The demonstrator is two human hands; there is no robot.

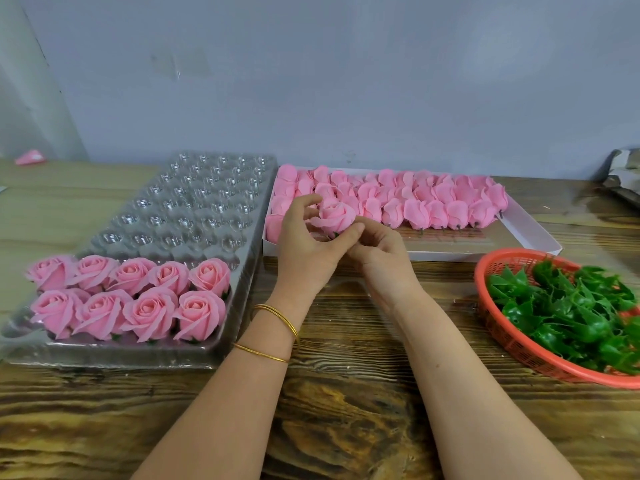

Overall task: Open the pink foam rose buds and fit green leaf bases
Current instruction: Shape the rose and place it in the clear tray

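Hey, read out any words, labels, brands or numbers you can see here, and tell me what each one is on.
None can be read. The white box of closed buds, the clear tray of opened roses, the orange basket of green leaf bases and the wall show no legible words, numbers or logos.
The small pink object at far left is too blurred to tell.

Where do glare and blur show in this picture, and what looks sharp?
Head view: glare glints on empty cups of the clear tray; leaf bases in the red basket blur near the edge; the rose held by left hand and right hand looks sharp; soft light, faint shadows.
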